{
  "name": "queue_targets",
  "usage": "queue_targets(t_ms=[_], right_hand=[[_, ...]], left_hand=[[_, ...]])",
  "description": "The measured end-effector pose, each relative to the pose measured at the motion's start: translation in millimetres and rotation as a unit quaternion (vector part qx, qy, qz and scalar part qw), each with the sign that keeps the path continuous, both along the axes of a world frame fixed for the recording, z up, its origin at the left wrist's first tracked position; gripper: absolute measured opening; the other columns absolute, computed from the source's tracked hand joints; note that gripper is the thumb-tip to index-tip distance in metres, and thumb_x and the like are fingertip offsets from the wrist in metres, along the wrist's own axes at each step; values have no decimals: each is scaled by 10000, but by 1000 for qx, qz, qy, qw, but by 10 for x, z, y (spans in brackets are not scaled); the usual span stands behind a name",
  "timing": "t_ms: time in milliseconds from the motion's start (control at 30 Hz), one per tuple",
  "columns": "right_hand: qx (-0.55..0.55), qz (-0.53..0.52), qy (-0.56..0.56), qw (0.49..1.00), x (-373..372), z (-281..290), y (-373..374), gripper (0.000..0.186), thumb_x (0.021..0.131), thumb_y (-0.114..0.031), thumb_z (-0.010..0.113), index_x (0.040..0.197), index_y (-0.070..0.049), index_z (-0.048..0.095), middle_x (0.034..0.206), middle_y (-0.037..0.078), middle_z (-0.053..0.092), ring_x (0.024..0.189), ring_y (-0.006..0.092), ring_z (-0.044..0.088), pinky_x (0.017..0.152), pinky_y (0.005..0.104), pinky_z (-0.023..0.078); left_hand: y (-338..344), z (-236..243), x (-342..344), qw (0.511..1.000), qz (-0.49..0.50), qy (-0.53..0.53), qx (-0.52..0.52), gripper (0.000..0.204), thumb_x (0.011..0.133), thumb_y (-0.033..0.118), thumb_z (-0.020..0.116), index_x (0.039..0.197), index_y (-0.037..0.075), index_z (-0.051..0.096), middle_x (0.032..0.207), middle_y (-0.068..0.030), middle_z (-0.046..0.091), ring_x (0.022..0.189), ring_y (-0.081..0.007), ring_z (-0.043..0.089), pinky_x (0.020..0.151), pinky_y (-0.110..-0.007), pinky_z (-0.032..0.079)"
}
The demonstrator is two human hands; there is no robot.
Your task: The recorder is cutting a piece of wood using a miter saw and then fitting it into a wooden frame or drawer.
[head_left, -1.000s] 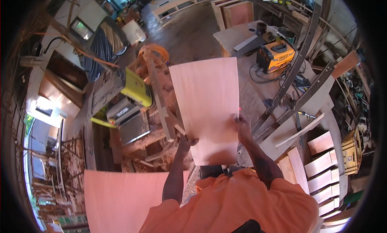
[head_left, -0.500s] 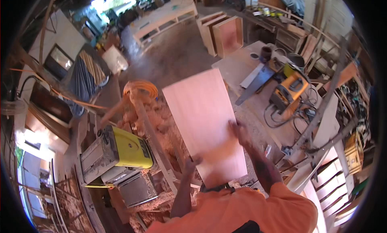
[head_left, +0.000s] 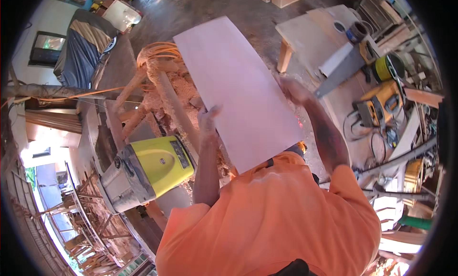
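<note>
A long, smooth, pale wooden board (head_left: 238, 90) is held out in front of my body, tilted, with its near end close to the orange shirt. My left hand (head_left: 208, 123) grips the board's left edge, the thumb lying over the top face. At the right edge, farther up, my right hand (head_left: 293, 90) closes on the board; its fingers are partly hidden and slightly blurred. Left of the board stands a yellow-green and grey thickness planer (head_left: 160, 164), close to my left forearm.
Rough wooden posts (head_left: 171, 101) stand among wood shavings, beside a coiled orange cord (head_left: 162, 50). A low worktable (head_left: 310, 35) at right bears a handsaw (head_left: 341, 70) and a yellow power tool (head_left: 381, 104). A dark draped cover (head_left: 90, 49) hangs over something at far left.
My view has tilted, so the surroundings sit differently. The board and both hands appear higher in the picture, and my right hand holds the right edge farther from the near end.
</note>
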State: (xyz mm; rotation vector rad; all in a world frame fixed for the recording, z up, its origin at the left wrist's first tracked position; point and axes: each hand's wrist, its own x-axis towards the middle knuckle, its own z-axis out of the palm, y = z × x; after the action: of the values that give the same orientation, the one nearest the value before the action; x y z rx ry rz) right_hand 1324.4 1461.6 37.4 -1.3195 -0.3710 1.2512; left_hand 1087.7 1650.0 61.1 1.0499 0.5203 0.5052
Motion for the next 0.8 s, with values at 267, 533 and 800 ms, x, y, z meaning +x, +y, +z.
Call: queue_targets(t_ms=[267,533,800], right_hand=[[-129,-32,-134,982,-67,-1037,712,525,995,-402,397,1169,50,600,1059,173,664,1024,248,600,908,397,442],[-132,-11,32,991,932,-696,1662,401,976,-377,450,953,-26,642,777,61,637,728,136,611,694,282,502],[-189,-8,-239,952,2385,-1068,2990,633,949,-515,459,1168,60,608,1111,228,659,1016,307,637,887,412,469]], left_hand=[[649,153,1449,947,4,240,216,260,784,173,659,839,-81,666,710,-96,669,589,-177,636,573,-289,538],[1641,533,2640,925,-107,310,192,370,837,288,650,785,-78,668,620,-114,651,495,-171,633,478,-273,523],[3212,-220,3029,960,-78,240,123,327,846,257,666,842,-69,665,734,-91,661,615,-137,635,539,-277,520]])
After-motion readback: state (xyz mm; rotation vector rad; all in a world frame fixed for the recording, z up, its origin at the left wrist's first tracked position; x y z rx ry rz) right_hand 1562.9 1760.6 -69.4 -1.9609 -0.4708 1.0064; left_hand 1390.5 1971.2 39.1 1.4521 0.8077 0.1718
